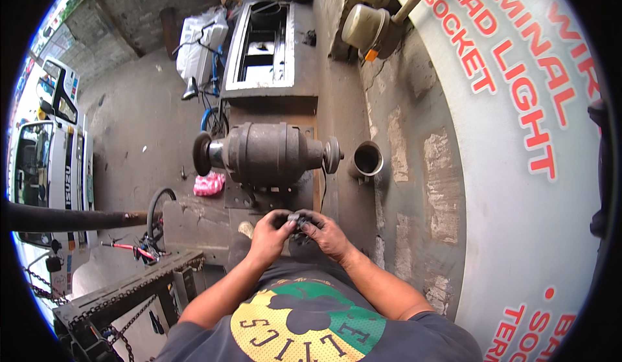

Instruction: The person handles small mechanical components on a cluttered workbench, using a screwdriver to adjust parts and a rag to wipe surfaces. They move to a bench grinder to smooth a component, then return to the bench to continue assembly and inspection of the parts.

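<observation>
Close in front of my shirt, both hands come together around a small grey metal part (295, 217), too small and too covered to name its kind. My left hand (270, 231) pinches it from the left with curled fingers. From the other side, thumb and fingers of my right hand (326, 234) press on it, their tips dark with grime. Beyond the hands stands a bench grinder (267, 153) with a grey motor body. A dark wheel (202, 154) sits on its left shaft end, and a smaller wheel (333, 155) on its right.
Right of the grinder is an open metal pipe (368, 160) beside a worn wall. A pink-and-white bag (209, 184) lies left. Farther off stands a white-framed metal box (262, 45). Lower left, a chained metal frame (129, 291) and a dark pole (84, 218) reach in; a white truck (52, 161) stands beyond.
</observation>
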Demonstrator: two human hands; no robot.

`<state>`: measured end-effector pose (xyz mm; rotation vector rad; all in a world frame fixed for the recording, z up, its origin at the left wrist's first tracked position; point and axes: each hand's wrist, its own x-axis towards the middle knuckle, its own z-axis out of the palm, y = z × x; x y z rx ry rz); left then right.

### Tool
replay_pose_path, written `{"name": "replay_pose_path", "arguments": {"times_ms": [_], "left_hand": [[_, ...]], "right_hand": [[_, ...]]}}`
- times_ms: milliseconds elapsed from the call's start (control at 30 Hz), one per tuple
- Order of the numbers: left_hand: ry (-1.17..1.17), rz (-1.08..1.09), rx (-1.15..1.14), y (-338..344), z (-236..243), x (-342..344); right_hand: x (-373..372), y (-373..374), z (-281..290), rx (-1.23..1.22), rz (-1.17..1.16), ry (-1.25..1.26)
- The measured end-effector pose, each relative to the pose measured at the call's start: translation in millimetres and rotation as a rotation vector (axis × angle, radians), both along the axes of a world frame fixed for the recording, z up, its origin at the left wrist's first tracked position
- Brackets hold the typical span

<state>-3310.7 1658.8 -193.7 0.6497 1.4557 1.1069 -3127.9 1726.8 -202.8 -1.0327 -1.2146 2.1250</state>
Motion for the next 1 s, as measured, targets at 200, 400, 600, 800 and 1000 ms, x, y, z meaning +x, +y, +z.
{"name": "replay_pose_path", "arguments": {"times_ms": [200,400,600,800,1000], "left_hand": [[-0.274,0.031,-0.164,62.1,-36.0,59.7],[-0.293,-0.047,-0.169,85.3,-44.8,65.2],[-0.329,0.049,-0.197,96.5,-65.5,72.5],[-0.445,0.053,-0.243,113.3,-68.4,71.9],[-0.508,0.168,-0.235,120.7,-63.1,77.5]], "right_hand": [[39.5,31.4,-9.5,-0.158,-0.273,-0.154],[49.5,48.8,-21.6,-0.26,-0.402,-0.07],[45.8,64.1,-37.4,-0.348,-0.417,-0.066],[43.0,88.5,-41.3,-0.349,-0.394,-0.139],[40.8,110.1,-33.5,-0.295,-0.293,-0.185]]}}
